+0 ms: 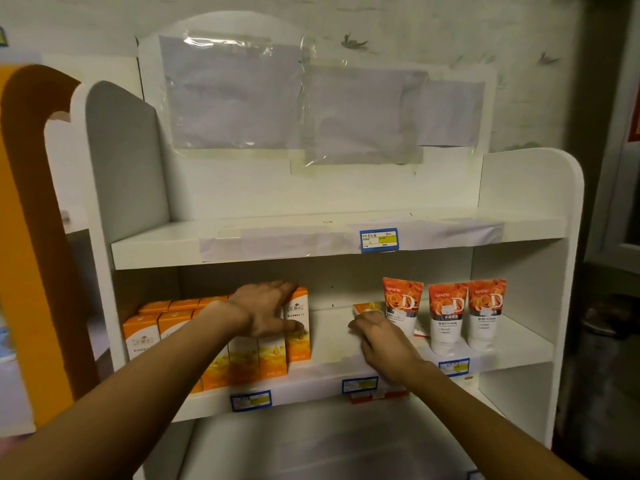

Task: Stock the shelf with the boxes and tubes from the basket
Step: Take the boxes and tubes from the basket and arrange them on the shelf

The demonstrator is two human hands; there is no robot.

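Several orange-and-white boxes (145, 336) stand in rows on the left of the middle shelf (325, 375). My left hand (266, 310) lies flat over the rightmost boxes, its fingers resting on the top of the end box (298, 337). Three orange-and-white tubes (446, 317) stand cap-down on the right of the same shelf. My right hand (382, 341) holds a further tube (365, 309) lying low on the shelf just left of the standing tubes; only its orange end shows above my fingers. The basket is out of view.
The top shelf (339, 244) carries only taped paper and a blue price tag (378, 240). Bare shelf lies between the boxes and the tubes. Blue price tags (250, 400) line the middle shelf's front edge. An orange display unit (31, 237) stands to the left, a lower shelf (311, 441) below.
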